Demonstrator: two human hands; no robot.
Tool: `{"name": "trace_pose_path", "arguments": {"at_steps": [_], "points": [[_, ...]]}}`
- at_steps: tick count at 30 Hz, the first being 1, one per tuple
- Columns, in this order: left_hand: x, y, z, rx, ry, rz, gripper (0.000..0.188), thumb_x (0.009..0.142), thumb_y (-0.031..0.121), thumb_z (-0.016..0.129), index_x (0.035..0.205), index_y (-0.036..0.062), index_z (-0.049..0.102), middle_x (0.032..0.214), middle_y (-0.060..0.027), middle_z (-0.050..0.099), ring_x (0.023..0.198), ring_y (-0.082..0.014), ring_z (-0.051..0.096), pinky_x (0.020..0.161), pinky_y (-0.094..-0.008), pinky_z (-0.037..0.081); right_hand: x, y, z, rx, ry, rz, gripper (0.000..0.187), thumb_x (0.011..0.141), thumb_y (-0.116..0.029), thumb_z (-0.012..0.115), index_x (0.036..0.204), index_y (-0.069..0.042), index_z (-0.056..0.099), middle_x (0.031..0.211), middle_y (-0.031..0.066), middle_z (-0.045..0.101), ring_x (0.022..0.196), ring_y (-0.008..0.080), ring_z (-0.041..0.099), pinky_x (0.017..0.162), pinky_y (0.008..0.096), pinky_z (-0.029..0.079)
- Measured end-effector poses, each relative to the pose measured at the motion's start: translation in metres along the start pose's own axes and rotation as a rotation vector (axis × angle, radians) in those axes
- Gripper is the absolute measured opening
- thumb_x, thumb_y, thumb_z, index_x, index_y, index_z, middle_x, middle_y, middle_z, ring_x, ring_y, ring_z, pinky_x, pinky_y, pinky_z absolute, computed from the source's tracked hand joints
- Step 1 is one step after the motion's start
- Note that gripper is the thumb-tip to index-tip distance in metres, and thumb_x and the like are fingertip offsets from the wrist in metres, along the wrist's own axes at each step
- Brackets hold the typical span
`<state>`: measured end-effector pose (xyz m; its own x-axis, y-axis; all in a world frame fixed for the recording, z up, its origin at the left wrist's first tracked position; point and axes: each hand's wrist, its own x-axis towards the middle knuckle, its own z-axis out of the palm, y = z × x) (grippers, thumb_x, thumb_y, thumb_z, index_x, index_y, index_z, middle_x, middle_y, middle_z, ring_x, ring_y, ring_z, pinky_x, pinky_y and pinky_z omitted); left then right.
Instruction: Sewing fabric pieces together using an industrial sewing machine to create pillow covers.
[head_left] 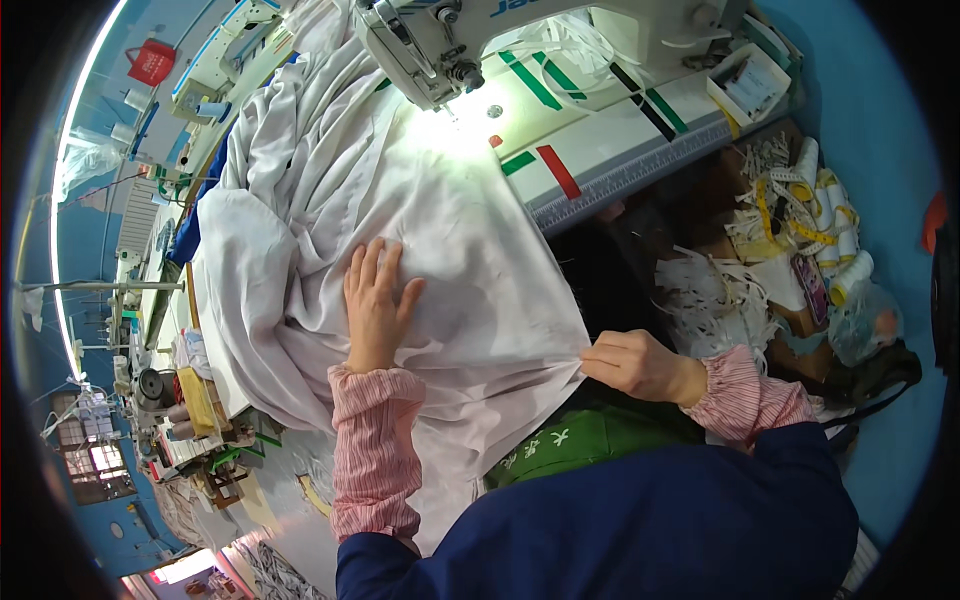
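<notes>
A large white cloth (480,270) spreads over the sewing table and hangs down over my lap. My left hand (375,300) lies flat on it with the fingers stretched out. At the cloth's right edge, my right hand (632,364) pinches the border between thumb and fingers, and creases run from that grip to the left. The sewing machine (420,50) stands at the far side of the cloth, its lamp shining brightly on the needle area. The glare hides whether the needle is in the cloth.
Green, red and black tape strips (558,172) mark the machine table, edged by a ruler (640,175). A small white box (748,82) sits at its right end. Below lie thread spools (850,275), a yellow tape measure (768,210) and white scraps (715,305). Other sewing machines (225,50) stand at the left.
</notes>
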<state>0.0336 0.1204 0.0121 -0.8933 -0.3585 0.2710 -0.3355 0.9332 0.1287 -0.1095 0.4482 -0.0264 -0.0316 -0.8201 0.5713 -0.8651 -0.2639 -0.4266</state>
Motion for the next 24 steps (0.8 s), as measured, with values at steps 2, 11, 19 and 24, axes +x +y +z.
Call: {"name": "trace_pose_path", "arguments": {"at_steps": [2,11,19,24], "points": [[0.013,-0.007,0.002,-0.032,-0.01,-0.005,0.047,0.086,0.028,0.068,0.128,0.0094,0.058,0.139,-0.015,0.049,0.132,-0.0401,0.04,0.108,-0.0473,0.032,0.011,0.008,-0.002,0.002,0.006,0.003,0.011,0.069,-0.001,0.063,0.07,-0.004,0.052,0.075,0.0042,0.055,0.063,0.0162,0.055,0.049,0.0254,0.049],[0.056,-0.05,0.013,-0.039,0.003,-0.008,0.045,0.09,0.026,0.063,0.13,0.0066,0.056,0.14,-0.0179,0.047,0.132,-0.0417,0.038,0.11,-0.0471,0.031,0.044,0.043,0.0,0.02,0.007,0.036,0.012,0.07,-0.002,0.066,0.081,0.0,0.061,0.085,0.0077,0.063,0.072,0.0204,0.062,0.056,0.0272,0.053],[0.095,-0.078,0.025,-0.055,0.03,-0.031,0.047,0.092,0.029,0.063,0.132,0.0056,0.054,0.139,-0.0208,0.047,0.131,-0.0408,0.039,0.11,-0.0443,0.031,0.073,0.075,0.007,0.003,0.111,0.08,0.014,0.07,0.001,0.065,0.083,-0.001,0.061,0.085,0.0061,0.063,0.074,0.0202,0.062,0.059,0.0282,0.053],[0.118,-0.098,0.033,-0.063,0.052,-0.019,0.047,0.093,0.031,0.062,0.131,0.0046,0.055,0.138,-0.0202,0.048,0.128,-0.0377,0.043,0.109,-0.0422,0.033,0.093,0.092,0.006,0.009,0.1,0.095,0.017,0.07,0.003,0.069,0.085,0.0,0.065,0.087,0.0084,0.067,0.075,0.0222,0.064,0.061,0.0303,0.054]]}}
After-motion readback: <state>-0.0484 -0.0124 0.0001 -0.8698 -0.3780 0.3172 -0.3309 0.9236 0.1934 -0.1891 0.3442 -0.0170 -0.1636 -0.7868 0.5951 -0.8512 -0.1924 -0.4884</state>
